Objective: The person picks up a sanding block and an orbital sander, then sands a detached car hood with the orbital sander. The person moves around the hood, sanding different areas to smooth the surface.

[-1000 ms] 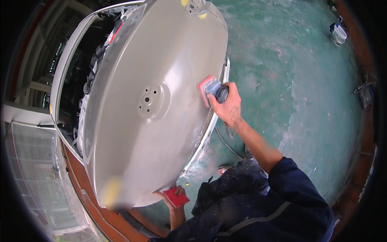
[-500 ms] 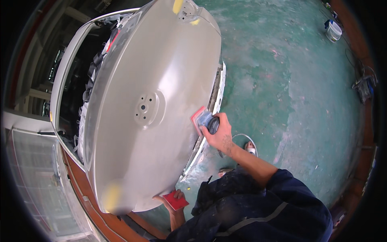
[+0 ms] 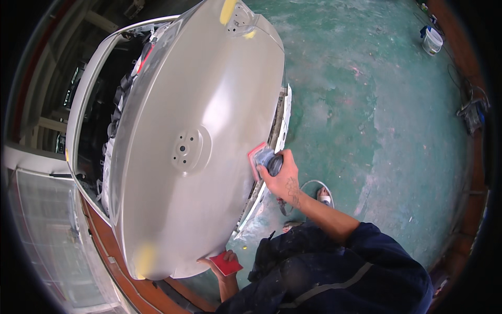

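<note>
Nearest me, at the bottom, the left hand [image 3: 218, 273] has its fingers bent over a red pad [image 3: 227, 265], one digit stretched out at the near end of a beige car panel [image 3: 222, 152]. Further up I see the right hand [image 3: 283, 181] wrapped around a sander [image 3: 264, 158], which rests at the panel's right edge. Left of it is a recess [image 3: 200, 149] with holes. Far off, a white bucket [image 3: 432, 43] stands on the green floor [image 3: 334, 104].

Red-padded grey sander [image 3: 265, 160] at the right edge of the curved beige car panel [image 3: 209, 209]; flat red square pad [image 3: 226, 265] by its near end; round white bucket [image 3: 432, 43] far right.
</note>
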The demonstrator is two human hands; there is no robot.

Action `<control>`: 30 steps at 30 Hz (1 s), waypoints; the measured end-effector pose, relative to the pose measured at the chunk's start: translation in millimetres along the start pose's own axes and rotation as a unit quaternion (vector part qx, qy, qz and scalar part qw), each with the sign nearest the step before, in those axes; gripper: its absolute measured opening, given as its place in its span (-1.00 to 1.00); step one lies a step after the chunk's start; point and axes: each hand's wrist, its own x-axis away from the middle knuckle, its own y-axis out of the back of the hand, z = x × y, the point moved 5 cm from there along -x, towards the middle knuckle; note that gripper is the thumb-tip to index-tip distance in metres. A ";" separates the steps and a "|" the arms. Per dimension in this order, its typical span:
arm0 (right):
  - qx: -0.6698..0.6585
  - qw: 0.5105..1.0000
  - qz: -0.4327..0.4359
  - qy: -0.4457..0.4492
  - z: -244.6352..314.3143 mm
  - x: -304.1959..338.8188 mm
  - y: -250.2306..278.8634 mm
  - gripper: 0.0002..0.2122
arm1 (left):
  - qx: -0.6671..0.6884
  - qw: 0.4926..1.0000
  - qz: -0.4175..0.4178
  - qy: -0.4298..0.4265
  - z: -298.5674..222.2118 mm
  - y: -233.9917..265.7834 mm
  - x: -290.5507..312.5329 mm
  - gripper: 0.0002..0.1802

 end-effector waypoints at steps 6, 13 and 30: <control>0.014 0.997 -0.072 -0.029 -19.1 -55.7 13.4 -0.47 | -0.012 1.000 -0.013 -0.006 -2.4 6.6 -4.6 0.21; 0.019 0.990 -0.061 -0.124 -17.4 -156.4 39.6 -0.39 | -0.013 1.000 -0.010 -0.002 -1.7 4.7 -4.9 0.22; 0.032 0.995 -0.081 -0.040 -5.5 -137.9 26.5 -0.43 | 0.003 1.000 -0.005 0.005 -0.5 -2.5 7.4 0.17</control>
